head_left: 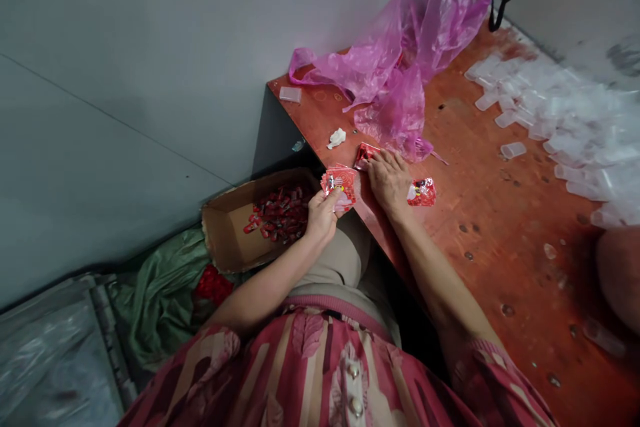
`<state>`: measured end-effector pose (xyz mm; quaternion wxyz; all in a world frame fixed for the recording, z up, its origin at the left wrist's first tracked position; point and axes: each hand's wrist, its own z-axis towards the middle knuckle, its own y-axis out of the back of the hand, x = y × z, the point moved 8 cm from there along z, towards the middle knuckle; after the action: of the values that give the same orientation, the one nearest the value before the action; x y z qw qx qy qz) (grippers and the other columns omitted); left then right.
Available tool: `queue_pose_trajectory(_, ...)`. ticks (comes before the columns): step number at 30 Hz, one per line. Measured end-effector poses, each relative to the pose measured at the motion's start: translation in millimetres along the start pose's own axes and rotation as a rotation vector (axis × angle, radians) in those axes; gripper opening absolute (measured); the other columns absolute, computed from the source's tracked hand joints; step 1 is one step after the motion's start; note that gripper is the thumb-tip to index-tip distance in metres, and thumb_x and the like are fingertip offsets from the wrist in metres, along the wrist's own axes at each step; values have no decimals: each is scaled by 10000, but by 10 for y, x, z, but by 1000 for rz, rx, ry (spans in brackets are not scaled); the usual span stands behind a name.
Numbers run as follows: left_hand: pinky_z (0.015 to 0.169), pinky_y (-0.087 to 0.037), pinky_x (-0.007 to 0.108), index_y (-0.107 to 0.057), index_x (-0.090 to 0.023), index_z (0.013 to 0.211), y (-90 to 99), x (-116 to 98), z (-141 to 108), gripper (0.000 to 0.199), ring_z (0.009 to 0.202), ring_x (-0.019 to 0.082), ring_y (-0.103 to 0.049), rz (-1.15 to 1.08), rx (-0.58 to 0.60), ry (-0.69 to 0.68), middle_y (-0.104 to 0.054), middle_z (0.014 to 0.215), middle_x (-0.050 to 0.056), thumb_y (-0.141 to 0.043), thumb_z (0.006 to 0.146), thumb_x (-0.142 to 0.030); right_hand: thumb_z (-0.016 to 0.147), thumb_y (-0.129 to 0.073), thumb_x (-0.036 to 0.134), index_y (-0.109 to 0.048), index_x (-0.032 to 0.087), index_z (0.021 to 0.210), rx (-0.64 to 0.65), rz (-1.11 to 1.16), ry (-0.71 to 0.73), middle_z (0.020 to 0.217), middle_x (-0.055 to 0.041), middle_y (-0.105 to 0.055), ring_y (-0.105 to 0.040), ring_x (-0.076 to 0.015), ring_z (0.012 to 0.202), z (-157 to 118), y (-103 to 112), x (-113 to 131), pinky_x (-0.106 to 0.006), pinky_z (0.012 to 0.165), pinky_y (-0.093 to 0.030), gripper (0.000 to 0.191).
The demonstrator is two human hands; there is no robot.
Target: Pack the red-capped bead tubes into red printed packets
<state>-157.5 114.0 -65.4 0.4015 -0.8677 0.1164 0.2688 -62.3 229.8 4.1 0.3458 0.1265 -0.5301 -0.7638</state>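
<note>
My left hand (324,215) is closed around a fanned bunch of red printed cards (345,185), thumb on top, just off the table's near edge. Over the table edge, my right hand (390,177) has its fingers curled down on a small stack of glossy red cards (365,155); the fingertips are partly hidden. Beside that wrist, another small pile of red cards (424,192) lies on the reddish-brown table (470,213).
A cardboard box (225,220) holding many small red packets stands below the table at left. On the table are a crumpled pink plastic bag (395,107), a white scrap (337,139) and a heap of clear plastic cases (565,113). A green sack (160,300) lies beside the box.
</note>
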Motion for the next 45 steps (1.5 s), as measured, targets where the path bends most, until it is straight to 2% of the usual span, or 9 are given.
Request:
queue_pose_trajectory(4,608,-497,254,-633,-129,844,-30,-10,-13,407,653,122,-625,-40,37,10,-671,807,46,-754,612,-440,919,-440,255,-654,176,1019,-88,77,132,1121,-76,-681,-576,-198,1148,-199,264,305,-402,1039,-382,249)
queue_pose_trajectory(8,612,-484,231,-641,-129,866,-78,-14,-17,400,652,108,-618,-69,74,-6,-676,830,47,-753,622,-426,911,-464,281,-636,199,1084,-5,101,286,1192,-51,-646,-546,-190,1185,-364,320,608,-379,1061,-357,257)
queue_pose_trajectory(15,611,-491,231,-623,-136,797,-20,6,-17,347,608,97,-613,-14,29,-10,-666,734,16,-811,541,-275,922,-411,303,-558,137,1221,123,-50,-100,1337,-139,-520,-436,-290,1279,-8,11,-1,-502,1040,-320,372)
queue_pose_trajectory(24,628,-515,243,-622,-136,785,1,-18,-14,361,622,102,-620,-16,9,-22,-669,738,19,-821,523,-284,935,-372,242,-643,157,1076,114,-149,2,1207,-97,-633,-473,-247,1251,3,-190,4,-476,1074,-263,317)
queue_pose_trajectory(31,629,-514,273,-623,-131,813,-8,-19,-48,415,636,119,-620,9,23,4,-665,762,35,-789,566,-419,925,-410,267,-678,179,921,-33,-2,64,1097,-75,-692,-575,-218,1146,-74,180,138,-445,1044,-350,283)
queue_pose_trajectory(34,603,-490,254,-634,-125,841,-112,-11,-104,457,636,121,-616,-2,71,16,-669,779,50,-728,617,-512,914,-445,268,-664,195,973,-5,75,163,1122,-52,-683,-577,-198,1145,-278,338,380,-412,1053,-357,239)
queue_pose_trajectory(37,584,-463,228,-636,-123,822,-235,58,-167,419,603,105,-597,41,126,42,-666,747,35,-783,568,-422,902,-471,282,-651,204,1012,39,142,162,1168,-58,-659,-567,-205,1160,-481,461,462,-417,1055,-362,224)
queue_pose_trajectory(42,580,-444,236,-636,-128,722,-393,184,-234,290,544,98,-553,325,231,33,-631,639,5,-779,572,-332,850,-548,395,-467,202,1292,54,350,-58,1370,-132,-488,-465,-241,1266,-626,766,32,-427,1027,-402,489)
queue_pose_trajectory(45,659,-443,250,-692,-146,722,-663,200,-333,174,625,135,-579,633,446,-93,-653,669,15,-751,611,-266,806,-606,410,-293,217,1407,210,570,-138,1349,-142,-507,-508,-254,1224,-740,815,-213,-434,977,-444,704)
